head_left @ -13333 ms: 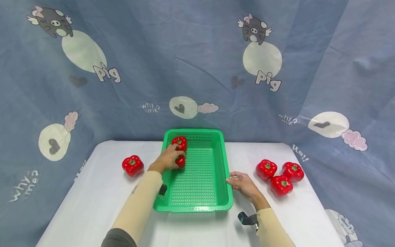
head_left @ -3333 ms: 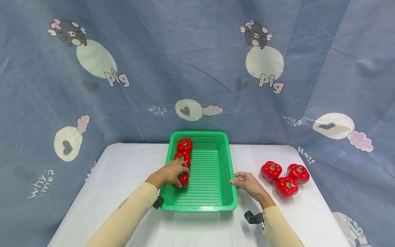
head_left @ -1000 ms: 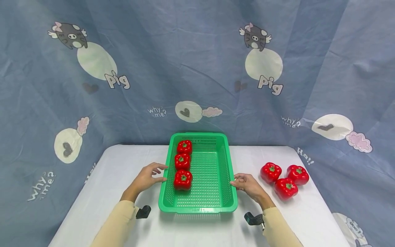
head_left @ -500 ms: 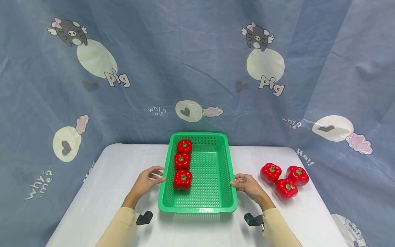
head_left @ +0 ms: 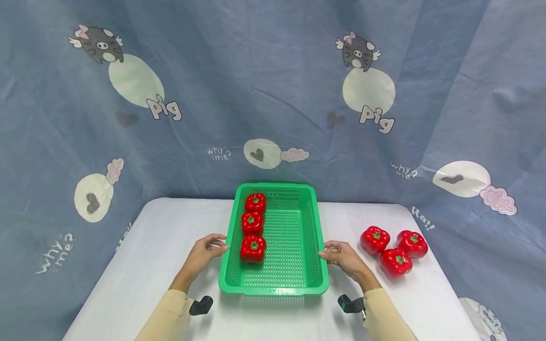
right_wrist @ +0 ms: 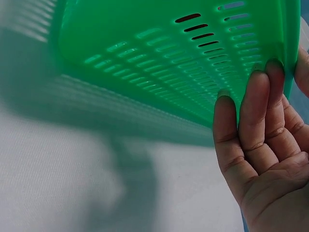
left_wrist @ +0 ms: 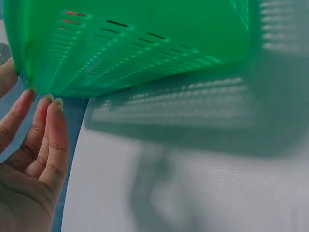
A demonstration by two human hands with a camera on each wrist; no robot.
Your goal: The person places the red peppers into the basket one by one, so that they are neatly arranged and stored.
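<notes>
Left hand [head_left: 204, 252] is now out of the green perforated plastic basket [head_left: 294, 265] and at its left rim, fingers straight, tips touching the wall; right hand [head_left: 343, 256] likewise on the right rim. Basket sits between both hands on the white table [head_left: 145, 255]. Three glossy red bell peppers [head_left: 253, 248] line its left side, so the left-side loading looks finished. Three loose red peppers [head_left: 394, 262] lie right of the right hand.

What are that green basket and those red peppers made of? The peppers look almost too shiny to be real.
The green basket looks like moulded plastic: one even colour, smooth semi-gloss walls with rows of regular slots, clear in the wrist views. The red peppers look glossy and very uniform in shape and colour, which suggests plastic replicas, though waxy real ones cannot be ruled out. The table cover appears to be matte white cloth.
</notes>
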